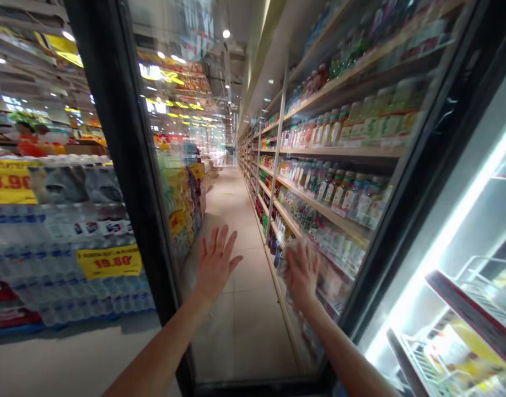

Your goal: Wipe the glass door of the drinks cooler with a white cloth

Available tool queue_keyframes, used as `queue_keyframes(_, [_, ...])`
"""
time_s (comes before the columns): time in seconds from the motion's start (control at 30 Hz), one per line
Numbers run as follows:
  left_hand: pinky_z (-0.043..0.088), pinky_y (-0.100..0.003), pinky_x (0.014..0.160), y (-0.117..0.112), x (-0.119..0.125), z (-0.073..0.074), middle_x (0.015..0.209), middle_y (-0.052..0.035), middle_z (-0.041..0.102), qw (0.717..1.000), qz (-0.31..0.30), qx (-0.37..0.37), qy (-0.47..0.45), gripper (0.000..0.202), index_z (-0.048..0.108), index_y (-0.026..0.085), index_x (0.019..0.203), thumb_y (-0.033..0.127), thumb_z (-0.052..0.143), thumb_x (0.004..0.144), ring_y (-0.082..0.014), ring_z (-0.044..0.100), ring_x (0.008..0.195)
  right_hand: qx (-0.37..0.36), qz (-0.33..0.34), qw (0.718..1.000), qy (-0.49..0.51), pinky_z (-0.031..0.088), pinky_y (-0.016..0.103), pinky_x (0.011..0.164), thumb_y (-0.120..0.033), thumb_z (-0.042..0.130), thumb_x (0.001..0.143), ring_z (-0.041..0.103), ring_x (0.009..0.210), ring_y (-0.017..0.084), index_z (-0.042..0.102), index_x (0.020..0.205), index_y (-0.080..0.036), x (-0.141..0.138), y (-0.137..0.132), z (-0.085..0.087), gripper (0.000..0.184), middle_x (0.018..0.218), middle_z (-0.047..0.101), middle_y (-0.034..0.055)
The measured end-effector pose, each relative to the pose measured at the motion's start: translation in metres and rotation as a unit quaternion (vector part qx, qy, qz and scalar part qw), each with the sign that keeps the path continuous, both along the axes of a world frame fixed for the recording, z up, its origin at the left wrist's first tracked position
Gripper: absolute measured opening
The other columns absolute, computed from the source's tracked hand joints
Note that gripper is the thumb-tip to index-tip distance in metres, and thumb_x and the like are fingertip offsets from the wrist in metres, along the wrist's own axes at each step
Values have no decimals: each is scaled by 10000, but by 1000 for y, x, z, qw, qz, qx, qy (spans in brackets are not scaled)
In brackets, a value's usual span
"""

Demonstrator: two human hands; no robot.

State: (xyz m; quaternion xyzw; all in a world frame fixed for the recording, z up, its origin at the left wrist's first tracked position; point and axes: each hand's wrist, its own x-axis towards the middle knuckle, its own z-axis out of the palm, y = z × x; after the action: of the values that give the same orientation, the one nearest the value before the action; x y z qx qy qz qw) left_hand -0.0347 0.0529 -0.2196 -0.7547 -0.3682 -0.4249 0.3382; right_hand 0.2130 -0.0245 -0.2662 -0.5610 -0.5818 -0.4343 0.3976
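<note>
A glass door with a black frame [129,149] stands in front of me. My left hand [215,262] lies against the glass with its fingers spread and holds nothing. To its right, my right hand [303,273] is at the glass, blurred by motion. A pale, whitish cloth [286,251] shows beneath and beside its fingers, pressed to the pane; its edges are smeared. Bottled drinks on wooden shelves [339,187] show in the pane behind my right hand.
Lit cooler racks [468,325] with packaged goods are at the right, beside a bright light strip [439,242]. Stacked water bottles [71,226] with yellow price signs [109,261] stand to the left. A tiled aisle floor [232,204] shows through the glass.
</note>
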Motion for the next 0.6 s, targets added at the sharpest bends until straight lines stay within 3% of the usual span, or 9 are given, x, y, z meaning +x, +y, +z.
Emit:
queue_keyframes(0.1, [166, -529, 1107, 4, -1, -1, 1448, -124, 326, 1000, -8, -15, 2, 626, 275, 216, 1416, 424, 493, 867, -277, 193, 1381, -58, 53, 992, -95, 153, 525, 1122, -99, 452, 807, 252, 1374, 222, 474, 1288, -325, 3, 2, 4, 532, 1417, 417, 28])
queue_keyframes(0.2, [167, -536, 1104, 4, -2, 0, 1447, -127, 327, 999, -14, -28, 6, 628, 281, 215, 1413, 430, 496, 863, -280, 188, 1381, 26, -44, 998, 29, 185, 616, 1063, -127, 427, 822, 223, 1378, 292, 393, 1360, -277, 35, -3, 21, 559, 1480, 292, 101])
queue_keyframes(0.27, [170, -539, 1102, 3, -1, 1, 1447, -132, 323, 999, -13, -34, 8, 620, 291, 211, 1409, 420, 498, 864, -282, 179, 1383, 89, -100, 984, 116, 212, 650, 1026, -153, 407, 837, 209, 1375, 331, 331, 1400, -217, 42, -3, 30, 572, 1492, 231, 162])
queue_keyframes(0.33, [175, -544, 1099, 1, -1, 2, 1451, -136, 315, 999, -6, -39, 7, 610, 290, 209, 1410, 399, 496, 868, -285, 176, 1382, 86, -83, 988, 95, 222, 625, 1039, -159, 401, 843, 211, 1377, 319, 338, 1398, -199, 30, 1, 34, 560, 1476, 270, 169])
queue_keyframes(0.4, [183, -547, 1095, -1, -1, 3, 1449, -137, 318, 999, 0, -44, 10, 604, 289, 209, 1410, 384, 496, 870, -286, 183, 1380, 24, -13, 999, -18, 198, 559, 1088, -145, 412, 839, 229, 1378, 264, 401, 1360, -228, 10, 6, 36, 528, 1436, 371, 121])
queue_keyframes(0.47, [198, -548, 1091, -3, -2, 4, 1441, -137, 334, 999, 0, -39, 17, 595, 308, 208, 1402, 385, 500, 867, -289, 194, 1376, -16, 43, 992, -118, 156, 509, 1122, -137, 427, 835, 255, 1372, 216, 472, 1298, -270, -3, 12, 44, 484, 1376, 466, 69])
queue_keyframes(0.53, [208, -547, 1087, -4, -3, 4, 1438, -139, 337, 999, 2, -37, 26, 588, 334, 204, 1391, 392, 507, 862, -291, 196, 1375, 6, 32, 993, -112, 134, 523, 1120, -148, 422, 843, 258, 1371, 214, 503, 1263, -279, -3, 15, 59, 447, 1360, 483, 63])
queue_keyframes(0.6, [210, -547, 1086, -6, -4, 4, 1444, -140, 323, 999, 6, -41, 32, 589, 340, 203, 1388, 400, 510, 859, -289, 187, 1377, 62, -17, 997, -35, 145, 566, 1096, -168, 401, 854, 222, 1382, 249, 499, 1271, -239, 2, 17, 72, 435, 1396, 431, 110])
